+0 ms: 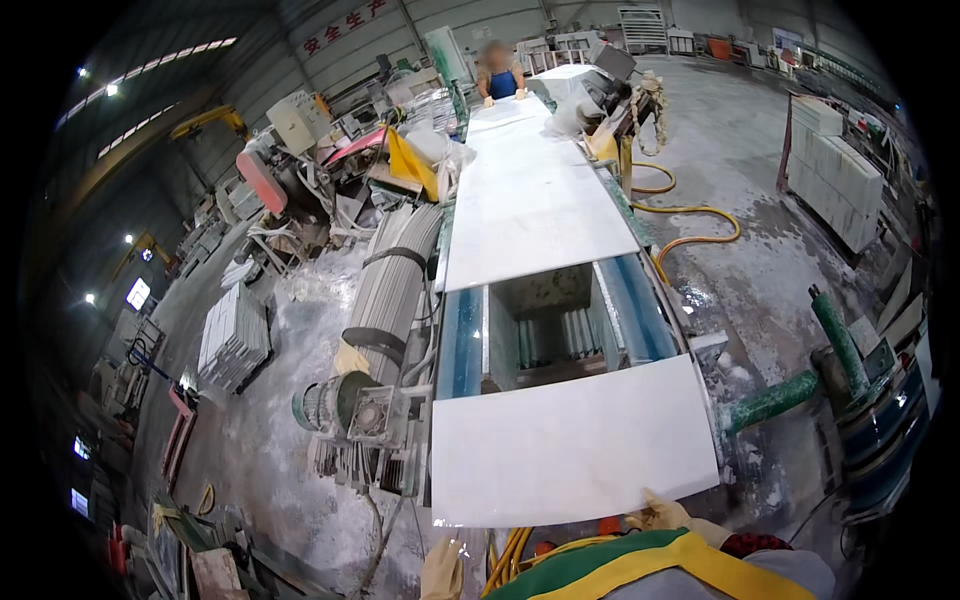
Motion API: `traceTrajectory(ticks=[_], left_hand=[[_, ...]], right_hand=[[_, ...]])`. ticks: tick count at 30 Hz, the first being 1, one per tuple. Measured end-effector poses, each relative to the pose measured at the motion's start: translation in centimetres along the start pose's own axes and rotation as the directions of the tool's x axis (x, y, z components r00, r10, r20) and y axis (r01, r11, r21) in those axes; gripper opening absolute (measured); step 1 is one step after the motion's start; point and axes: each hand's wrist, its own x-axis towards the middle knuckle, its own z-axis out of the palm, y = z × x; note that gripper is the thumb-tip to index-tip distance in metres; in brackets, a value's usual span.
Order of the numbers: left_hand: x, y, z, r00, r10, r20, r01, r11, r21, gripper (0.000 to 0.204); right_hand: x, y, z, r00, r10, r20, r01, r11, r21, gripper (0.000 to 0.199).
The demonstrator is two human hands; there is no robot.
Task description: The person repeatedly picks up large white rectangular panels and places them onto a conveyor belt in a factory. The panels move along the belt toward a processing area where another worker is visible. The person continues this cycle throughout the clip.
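Note:
A white stone slab lies flat across the near end of a long machine bed, its front edge close to my body. My right hand, in a pale work glove, is at this edge near the right corner. Its fingers close on the edge, with the underside hidden. Below the slab's left front corner is my left hand, gloved too. Its lower part is cut off by the picture's rim, and its grip does not show clearly. Farther along the bed lies another white slab.
Between the slabs is an opening flanked by blue strips. A motor stands left of the bed, a green pipe right. Yellow hose crosses the wet floor. Stone stacks stand around. Another person is at the far end.

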Motion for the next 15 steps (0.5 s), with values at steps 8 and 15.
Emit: traceTrajectory(ticks=[8,15], left_hand=[[11.9,4.3,-2.4,0.980,0.194,-0.038,-0.189,0.976,0.108,0.047],[29.5,7.4,4.4,0.774,0.631,0.049,-0.630,0.762,0.149,0.055]], right_hand=[[-1.7,0.4,0.8,0.997,0.014,0.075,-0.010,0.999,-0.049,0.037],[-4.3,1.9,4.0,0.968,-0.250,0.011,0.250,0.967,-0.058,0.070]])
